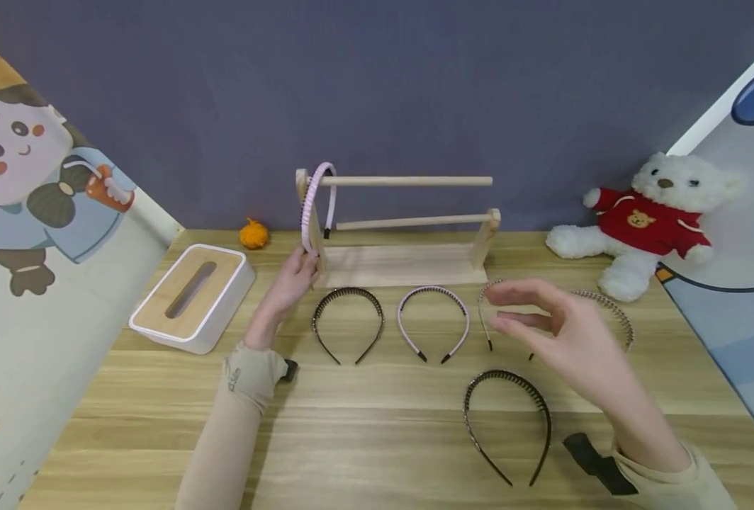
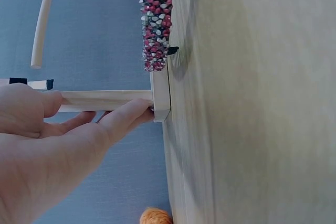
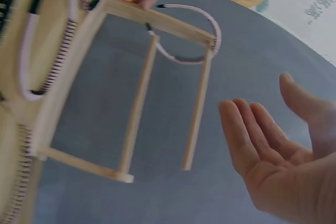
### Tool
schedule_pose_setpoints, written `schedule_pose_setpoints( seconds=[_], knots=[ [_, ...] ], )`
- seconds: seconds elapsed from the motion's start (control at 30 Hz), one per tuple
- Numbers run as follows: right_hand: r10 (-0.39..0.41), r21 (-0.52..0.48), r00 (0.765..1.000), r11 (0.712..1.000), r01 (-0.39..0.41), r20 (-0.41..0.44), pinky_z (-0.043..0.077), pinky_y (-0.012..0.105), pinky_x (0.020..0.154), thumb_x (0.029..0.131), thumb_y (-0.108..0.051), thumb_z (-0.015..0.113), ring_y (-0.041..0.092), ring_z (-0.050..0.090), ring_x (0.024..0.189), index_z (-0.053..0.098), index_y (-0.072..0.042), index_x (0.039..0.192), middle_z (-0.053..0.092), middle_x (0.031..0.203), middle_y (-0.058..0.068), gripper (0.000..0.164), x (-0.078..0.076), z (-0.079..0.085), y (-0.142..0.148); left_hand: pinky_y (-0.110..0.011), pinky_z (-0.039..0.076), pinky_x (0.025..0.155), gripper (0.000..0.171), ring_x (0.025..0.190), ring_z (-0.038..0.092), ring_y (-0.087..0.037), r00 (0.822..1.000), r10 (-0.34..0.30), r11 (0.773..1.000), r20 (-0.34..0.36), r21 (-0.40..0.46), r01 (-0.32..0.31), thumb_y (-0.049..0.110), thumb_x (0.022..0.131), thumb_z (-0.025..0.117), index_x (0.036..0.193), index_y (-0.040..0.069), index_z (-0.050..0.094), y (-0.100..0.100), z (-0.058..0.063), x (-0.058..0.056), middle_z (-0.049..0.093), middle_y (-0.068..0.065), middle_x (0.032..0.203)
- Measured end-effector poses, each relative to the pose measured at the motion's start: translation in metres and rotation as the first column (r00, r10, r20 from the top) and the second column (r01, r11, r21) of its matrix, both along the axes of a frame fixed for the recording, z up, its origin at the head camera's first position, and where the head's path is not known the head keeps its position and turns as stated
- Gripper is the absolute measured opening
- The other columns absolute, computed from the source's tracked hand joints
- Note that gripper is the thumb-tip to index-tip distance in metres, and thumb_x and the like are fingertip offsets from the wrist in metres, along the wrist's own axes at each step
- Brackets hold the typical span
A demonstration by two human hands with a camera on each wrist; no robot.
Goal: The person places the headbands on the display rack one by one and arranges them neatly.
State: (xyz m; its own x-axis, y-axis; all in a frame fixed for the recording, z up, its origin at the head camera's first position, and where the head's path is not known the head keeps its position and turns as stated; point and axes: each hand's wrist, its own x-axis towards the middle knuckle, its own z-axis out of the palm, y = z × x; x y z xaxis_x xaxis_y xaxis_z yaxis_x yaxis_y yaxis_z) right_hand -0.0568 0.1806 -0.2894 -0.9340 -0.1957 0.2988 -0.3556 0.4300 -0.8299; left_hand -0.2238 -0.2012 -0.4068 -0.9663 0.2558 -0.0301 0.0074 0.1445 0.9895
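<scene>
A wooden rack [image 1: 402,263] with two horizontal rods stands against the wall. A pink headband [image 1: 310,212] hangs over the left end of its upper rod. My left hand [image 1: 295,273] holds the rack's left upright [image 2: 113,98], with fingers on both sides of the wood. My right hand [image 1: 565,333] hovers over the table's right side, thumb and fingers apart and nothing between them. It partly hides a thin headband [image 1: 481,312] and a toothed headband [image 1: 624,319]. Left of these lie another pink headband [image 1: 433,288] and a dark toothed headband [image 1: 348,291].
Nearer the front lies a black toothed headband [image 1: 507,374]. A white tissue box with a wooden lid [image 1: 154,287] stands at the left, with a small orange object [image 1: 254,234] behind it. A white teddy bear [image 1: 645,230] in a red sweater sits at the back right.
</scene>
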Motion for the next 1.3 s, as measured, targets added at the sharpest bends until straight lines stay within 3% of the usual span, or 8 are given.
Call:
schedule_pose_setpoints(
  seconds=[0.1, 0.17, 0.23, 0.4, 0.5, 0.7, 0.97, 1.3],
  knots=[
    [-0.036, 0.011, 0.999, 0.999, 0.036, -0.003, 0.059, 0.022, 0.086, 0.091, 0.012, 0.079, 0.005, 0.072, 0.105, 0.075, -0.001, 0.120, 0.076, 0.114, -0.001, 0.032, 0.007, -0.012, 0.007, -0.035, 0.050, 0.101, 0.060, 0.116, 0.056, -0.031, 1.000, 0.007, 1.000, -0.011, -0.021, -0.007, 0.017, 0.119, 0.032, 0.171, 0.000, 0.009, 0.000, 0.000, 0.000, 0.044, -0.033, 0.144],
    [-0.062, 0.029, 0.998, 0.998, 0.062, 0.008, 0.059, 0.021, 0.085, 0.090, 0.012, 0.081, 0.004, 0.072, 0.103, 0.076, -0.001, 0.118, 0.076, 0.112, 0.002, 0.031, 0.012, -0.020, 0.010, -0.029, 0.046, 0.080, 0.059, 0.090, 0.047, -0.020, 1.000, 0.010, 0.999, -0.019, -0.031, -0.011, 0.017, 0.118, 0.033, 0.171, 0.000, 0.011, 0.000, 0.001, 0.000, 0.048, -0.026, 0.120],
    [-0.082, 0.066, 0.996, 0.995, 0.080, 0.025, 0.059, 0.021, 0.083, 0.089, 0.010, 0.083, 0.002, 0.072, 0.100, 0.077, -0.001, 0.117, 0.077, 0.112, 0.006, 0.031, 0.015, -0.028, 0.015, -0.029, 0.039, 0.073, 0.059, 0.082, 0.038, -0.017, 1.000, 0.012, 0.999, -0.022, -0.032, -0.012, 0.017, 0.118, 0.034, 0.171, 0.001, 0.012, 0.000, 0.001, 0.000, 0.045, -0.023, 0.112],
    [-0.124, 0.190, 0.989, 0.976, 0.108, 0.078, 0.059, 0.018, 0.079, 0.089, 0.002, 0.086, 0.000, 0.071, 0.097, 0.077, -0.003, 0.117, 0.078, 0.111, 0.011, 0.029, 0.020, -0.048, 0.030, -0.042, 0.047, 0.107, 0.059, 0.122, 0.050, -0.035, 1.000, 0.015, 1.000, -0.012, -0.012, -0.015, 0.016, 0.118, 0.032, 0.171, 0.003, 0.010, 0.000, 0.001, 0.000, 0.037, -0.033, 0.157],
    [-0.162, 0.268, 0.981, 0.955, 0.127, 0.110, 0.060, 0.022, 0.076, 0.090, -0.005, 0.087, 0.002, 0.070, 0.097, 0.078, -0.007, 0.116, 0.079, 0.109, 0.009, 0.027, 0.023, -0.059, 0.041, -0.053, 0.038, 0.118, 0.058, 0.135, 0.043, -0.042, 1.000, 0.024, 1.000, 0.003, -0.003, -0.024, 0.016, 0.119, 0.031, 0.171, 0.002, 0.012, 0.001, 0.001, 0.000, 0.034, -0.034, 0.160],
    [-0.185, 0.368, 0.977, 0.920, 0.135, 0.105, 0.064, 0.036, 0.070, 0.087, -0.008, 0.090, 0.013, 0.074, 0.090, 0.079, -0.005, 0.113, 0.080, 0.104, 0.008, 0.028, 0.024, -0.083, 0.058, -0.051, 0.039, 0.119, 0.057, 0.137, 0.044, -0.043, 0.999, 0.036, 0.999, 0.013, -0.014, -0.036, 0.015, 0.119, 0.031, 0.170, 0.000, 0.013, 0.000, 0.002, 0.000, 0.036, -0.035, 0.158],
    [-0.150, 0.406, 0.988, 0.906, 0.118, 0.047, 0.061, 0.029, 0.067, 0.083, -0.007, 0.092, 0.007, 0.072, 0.082, 0.078, -0.004, 0.109, 0.080, 0.096, 0.006, 0.031, 0.026, -0.104, 0.072, -0.052, 0.031, 0.124, 0.058, 0.153, 0.032, -0.047, 1.000, 0.023, 1.000, 0.004, 0.001, -0.023, 0.015, 0.118, 0.032, 0.171, 0.002, 0.010, 0.000, 0.001, 0.001, 0.025, -0.034, 0.168],
    [-0.135, 0.407, 0.989, 0.908, 0.101, 0.055, 0.061, 0.028, 0.065, 0.080, -0.005, 0.094, 0.002, 0.069, 0.079, 0.077, -0.003, 0.109, 0.079, 0.093, 0.002, 0.033, 0.027, -0.117, 0.074, -0.053, 0.032, 0.123, 0.057, 0.151, 0.036, -0.046, 0.999, 0.031, 1.000, 0.016, 0.001, -0.031, 0.015, 0.118, 0.032, 0.170, -0.001, 0.013, -0.001, 0.002, 0.001, 0.030, -0.034, 0.164]
  ],
)
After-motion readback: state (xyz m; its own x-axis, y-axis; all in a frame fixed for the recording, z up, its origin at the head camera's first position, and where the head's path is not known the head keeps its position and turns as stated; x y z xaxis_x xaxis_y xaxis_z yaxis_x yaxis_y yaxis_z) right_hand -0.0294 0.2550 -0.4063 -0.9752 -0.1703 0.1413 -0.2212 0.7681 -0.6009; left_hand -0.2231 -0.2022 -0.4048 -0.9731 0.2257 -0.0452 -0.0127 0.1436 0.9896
